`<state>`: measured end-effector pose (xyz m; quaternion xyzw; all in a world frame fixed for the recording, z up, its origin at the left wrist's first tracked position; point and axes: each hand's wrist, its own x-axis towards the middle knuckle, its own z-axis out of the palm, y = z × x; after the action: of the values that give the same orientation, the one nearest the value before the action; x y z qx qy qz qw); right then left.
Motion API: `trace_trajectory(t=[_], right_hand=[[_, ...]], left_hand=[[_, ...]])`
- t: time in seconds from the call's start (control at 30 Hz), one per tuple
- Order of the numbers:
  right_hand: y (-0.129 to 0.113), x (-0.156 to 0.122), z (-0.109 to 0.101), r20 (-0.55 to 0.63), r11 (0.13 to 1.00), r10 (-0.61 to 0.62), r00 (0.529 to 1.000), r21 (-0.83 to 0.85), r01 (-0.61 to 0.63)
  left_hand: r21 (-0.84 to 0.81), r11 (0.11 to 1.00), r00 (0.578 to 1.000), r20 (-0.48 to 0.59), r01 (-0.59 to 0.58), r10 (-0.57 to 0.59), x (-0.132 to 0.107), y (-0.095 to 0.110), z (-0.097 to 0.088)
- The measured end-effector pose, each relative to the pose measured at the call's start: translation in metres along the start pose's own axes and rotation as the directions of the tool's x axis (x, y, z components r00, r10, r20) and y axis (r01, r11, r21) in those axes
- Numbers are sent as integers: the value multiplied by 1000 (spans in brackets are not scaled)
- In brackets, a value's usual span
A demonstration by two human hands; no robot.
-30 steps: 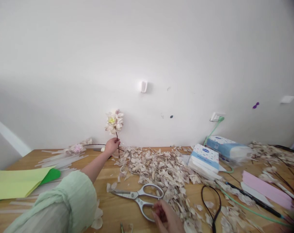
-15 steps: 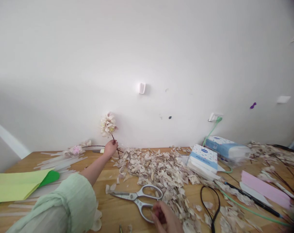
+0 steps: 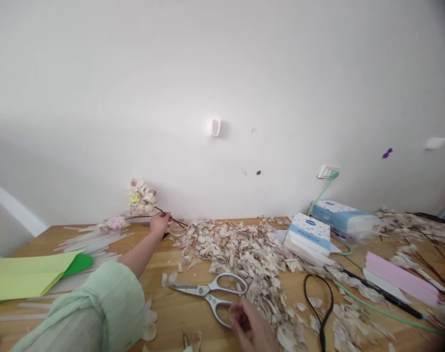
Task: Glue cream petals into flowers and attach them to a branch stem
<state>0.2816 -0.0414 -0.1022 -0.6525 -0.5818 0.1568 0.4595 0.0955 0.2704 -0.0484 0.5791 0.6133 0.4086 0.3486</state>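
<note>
At the table's back edge, my left hand [image 3: 161, 223] is closed on the thin brown stem of a cream artificial flower [image 3: 144, 193]. The flower head leans left, close to the wall, and its stem slants down to the right. A second, pinkish flower [image 3: 115, 223] lies just left of it. My right hand [image 3: 250, 325] is curled at the bottom, thumb and fingers pressed together; whatever they may hold is hidden. Beside it lie silver scissors [image 3: 208, 290], blades pointing left, with the lower handle partly behind my fingers.
A heap of dry petals [image 3: 233, 244] covers the middle. Tissue packs [image 3: 308, 234] stand at the right, near a green cable [image 3: 321, 193]. Yellow-green paper [image 3: 28, 274] and pale strips [image 3: 94, 247] lie left. A black cord loop [image 3: 320, 308] and pink paper [image 3: 400, 278] lie right.
My left hand has tilted the flower from nearly upright down to the left, and moved slightly left. My right hand stays beside the scissors.
</note>
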Motion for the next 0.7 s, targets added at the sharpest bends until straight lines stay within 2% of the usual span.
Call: trace_trajectory(t=[0.13, 0.3, 0.47, 0.7], right_hand=[[0, 0, 1, 6, 1000, 15, 1000, -5, -15], [-2, -1, 1, -9, 1000, 24, 1000, 17, -24], [-3, -2, 2, -17, 999, 35, 999, 21, -35], [-5, -2, 0, -4, 1000, 28, 1000, -2, -28]], left_hand=[[92, 995, 998, -53, -41, 46, -5, 1, -4], [211, 965, 981, -88, -154, 175, -12, 20, -12], [303, 918, 965, 10, -254, 263, -20, 32, -9], [401, 882, 968, 80, -248, 236, -19, 32, 1]])
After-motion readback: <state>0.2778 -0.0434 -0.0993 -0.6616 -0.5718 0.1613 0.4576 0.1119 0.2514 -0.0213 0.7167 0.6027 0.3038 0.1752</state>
